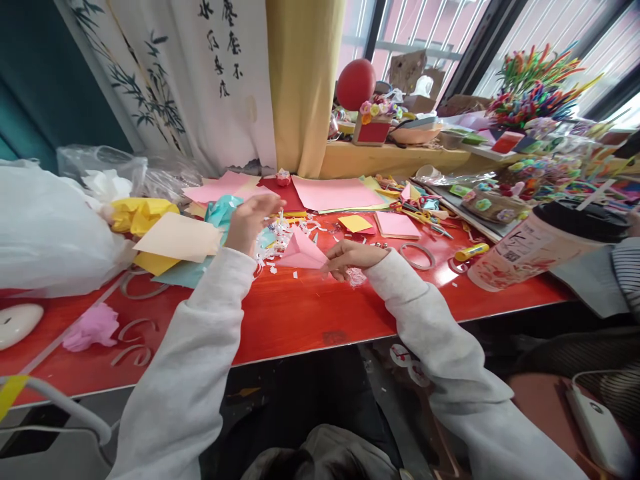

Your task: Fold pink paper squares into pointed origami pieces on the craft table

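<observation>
a person's right hand (350,258) pinches the right corner of a folded pink paper (303,253), fingers curled closed on its edge, at a red table (300,313) strewn with craft supplies. the paper, creased into a pointed shape, rests low over the tabletop between the two hands, just in front of a scatter of white paper scraps (277,240). the left hand (253,220) is raised above the table to the paper's left, fingers loosely bent near a crumpled teal sheet (220,210); whether it grips anything is hard to tell from this angle, though it appears to be touching the scraps or teal paper rather than the pink fold. both arms wear pale grey sleeves.

beyond the hands, flat pink sheets (340,193) and a small yellow square (355,223) lie toward the back of the table, with a cream sheet (177,237) and crumpled yellow tissue (140,213) to the left. a ring of tape (417,255) and a yellow glue stick (471,251) sit to the right of the right hand. a large paper cup with a dark lid (540,243) looms at the right edge, close to the camera. a white plastic bag (45,227) fills the left side, and a pink tissue flower (93,327) lies on the near left of the table. on the windowsill behind stand a red balloon (356,83) and a bundle of coloured pipe cleaners (535,87).
</observation>
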Tool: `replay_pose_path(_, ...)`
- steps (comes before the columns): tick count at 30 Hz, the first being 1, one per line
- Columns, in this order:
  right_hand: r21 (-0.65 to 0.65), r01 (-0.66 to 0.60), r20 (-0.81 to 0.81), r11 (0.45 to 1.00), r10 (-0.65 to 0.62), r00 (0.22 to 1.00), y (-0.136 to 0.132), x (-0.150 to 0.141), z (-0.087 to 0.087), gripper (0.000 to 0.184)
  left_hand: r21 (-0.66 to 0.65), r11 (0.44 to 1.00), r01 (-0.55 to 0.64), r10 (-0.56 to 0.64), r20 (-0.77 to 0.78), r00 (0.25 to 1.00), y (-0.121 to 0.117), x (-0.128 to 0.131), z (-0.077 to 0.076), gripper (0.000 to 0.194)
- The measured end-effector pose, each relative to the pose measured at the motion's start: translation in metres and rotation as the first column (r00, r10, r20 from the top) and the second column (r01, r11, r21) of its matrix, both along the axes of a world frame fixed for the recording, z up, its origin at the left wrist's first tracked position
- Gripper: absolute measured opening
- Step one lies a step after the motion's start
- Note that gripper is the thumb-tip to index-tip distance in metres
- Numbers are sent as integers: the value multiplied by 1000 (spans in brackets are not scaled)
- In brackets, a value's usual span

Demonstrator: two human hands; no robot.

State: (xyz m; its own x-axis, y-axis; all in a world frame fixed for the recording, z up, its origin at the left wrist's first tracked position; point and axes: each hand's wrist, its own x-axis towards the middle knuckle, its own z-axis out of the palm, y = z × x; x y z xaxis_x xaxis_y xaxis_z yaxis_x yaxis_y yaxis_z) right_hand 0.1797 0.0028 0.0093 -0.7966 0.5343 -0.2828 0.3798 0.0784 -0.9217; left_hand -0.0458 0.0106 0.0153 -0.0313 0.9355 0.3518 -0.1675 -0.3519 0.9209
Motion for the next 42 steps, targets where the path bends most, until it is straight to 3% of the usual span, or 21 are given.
replay_pose_path(1, 17, -28, 13, 999, 28, 1000, 0, 1, 2, 21, -14, 997, 75, -76, -173, 982, -3, 5, 0, 30)
replay_pose_path(3, 41, -36, 17, 999, 35, 999, 0, 2, 5, 19, -108, 973, 203, -230, -461, 857, -7, 15, -2, 31)
replay_pose_path(5, 72, 83, -42, 994, -80, 996, 3, 5, 6, 19, -179, 955, 235, -295, -563, 772, -8, 21, -5, 26)
replay_pose_path(7, 99, 303, -168, 948, -284, 944, 5, 5, 4, 21, -184, 964, 194, -262, -519, 813, -7, 24, -8, 25)
replay_pose_path(10, 48, 555, -372, 831, -500, 782, 6, -1, -1, 25, -119, 992, 41, -80, -350, 933, -6, 26, -13, 29)
replay_pose_path(13, -24, 533, -422, 846, -492, 761, 4, -11, -8, 28, -91, 993, -80, 56, -239, 969, -9, 33, -17, 30)
replay_pose_path(15, -52, 526, -432, 849, -494, 755, 4, -15, -11, 27, -130, 990, -52, 21, -227, 974, -12, 39, -18, 31)
replay_pose_path(21, -91, 655, -530, 750, -593, 606, 8, -14, -15, 28, -263, 962, 77, -127, -178, 976, -22, 52, -16, 33)
replay_pose_path(25, -51, 652, -520, 757, -578, 630, 5, -14, -13, 32, -256, 962, 97, -141, -160, 977, -23, 53, -18, 34)
replay_pose_path(29, -31, 645, -509, 763, -568, 647, 1, -16, -9, 32, -187, 980, 67, -114, -251, 961, -22, 52, -21, 35)
replay_pose_path(33, -9, 626, -483, 779, -552, 680, 3, -12, -9, 33, -56, 995, 87, -103, -443, 890, -25, 49, -16, 26)
replay_pose_path(35, 3, 645, -495, 764, -560, 665, 7, -7, -10, 32, -16, 978, 207, -183, -537, 824, -27, 46, -12, 27)
replay_pose_path(39, 40, 669, -517, 742, -558, 649, 15, 2, -9, 32, -61, 892, 447, -367, -675, 640, -31, 41, -7, 49)
replay_pose_path(42, 86, 653, -487, 753, -540, 687, 17, 2, -9, 34, -7, 921, 390, -271, -730, 627, -30, 40, -8, 39)
